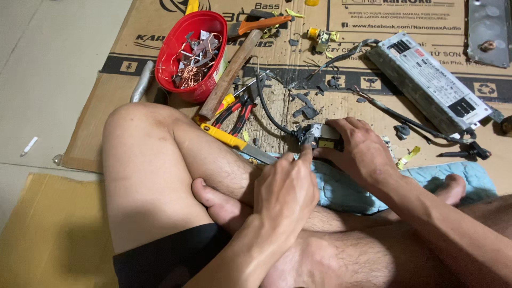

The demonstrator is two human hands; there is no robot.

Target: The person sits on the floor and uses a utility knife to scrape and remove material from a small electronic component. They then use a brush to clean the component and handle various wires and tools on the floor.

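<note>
The person is sitting cross-legged on the floor, working over a flattened cardboard sheet. Both hands are meeting at a small dark electrical component just beyond the shins, at about 12 o'clock from the crossed ankles.

1. The right hand is closing over the component from the 3 o'clock side, fingers wrapped around its body and pinning it down.
2. The left hand is closing narrowly, its fingertips pinching the grey end of the component at its 9 o'clock edge. Whether a small tool is in that pinch cannot be told.
3. A black cable is running from the component toward 11 o'clock.

Handling judgement: the component is looking compact, rigid and fairly light. Its casing is appearing cracked, with grey fragments lying at 12 o'clock, so brittle edges are likely. The cable is flexible and is likely tugging the piece sideways. The firmest hold is appearing to be across the solid body, not on the cable or the broken end.

Nearby: a blue cloth under the hands, yellow-handled pliers at 9 o'clock, a hammer, a red bowl of copper scrap at 10 o'clock, and a long silver power-supply box at 2 o'clock.
</note>
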